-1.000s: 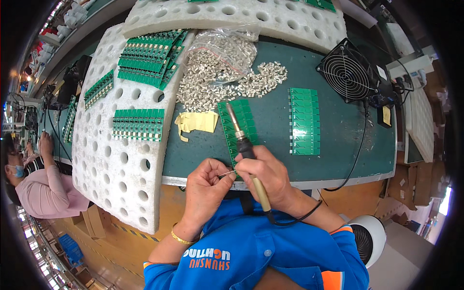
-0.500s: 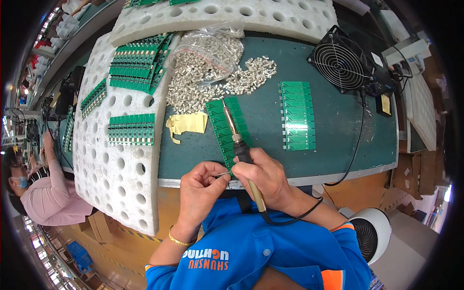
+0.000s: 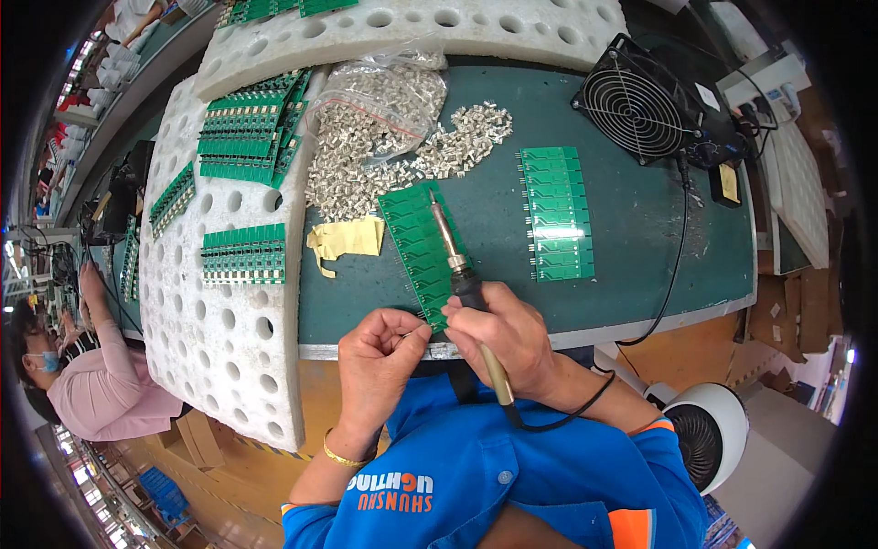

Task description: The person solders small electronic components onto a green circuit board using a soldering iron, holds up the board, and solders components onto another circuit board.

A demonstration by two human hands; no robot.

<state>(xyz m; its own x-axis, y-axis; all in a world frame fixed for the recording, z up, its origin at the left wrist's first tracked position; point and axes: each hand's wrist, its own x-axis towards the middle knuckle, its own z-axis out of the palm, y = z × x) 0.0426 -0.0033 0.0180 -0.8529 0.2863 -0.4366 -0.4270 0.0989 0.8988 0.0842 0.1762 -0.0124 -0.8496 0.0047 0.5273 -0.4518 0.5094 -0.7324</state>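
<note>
A: Head view. Right hand?
B: Right hand [image 3: 512,340] wraps the iron [image 3: 468,290], fingers closed round its handle. Iron slants over the near board [image 3: 412,247], tip by the far end. Tip touching or not: cannot tell.
A: Left?
B: Left hand [image 3: 380,364] pinched narrow, thumb to forefinger, on a thin wire [image 3: 402,338], only faintly seen. Fingertips at the board's near end.
A: Board's position?
B: On the green bench [image 3: 649,265], slightly askew, near end close to the bench edge. Second board [image 3: 558,215] lies apart, to the right.
A: Surroundings?
B: Heap of small metal parts [image 3: 352,183] beyond, clear bag [image 3: 407,96] at its back. Yellow paper [image 3: 352,237] left of the near board. White foam [image 3: 197,334] farther left, bearing more boards [image 3: 243,256]. Black fan [image 3: 637,110] far right. Person in pink [image 3: 101,393] at far left.
</note>
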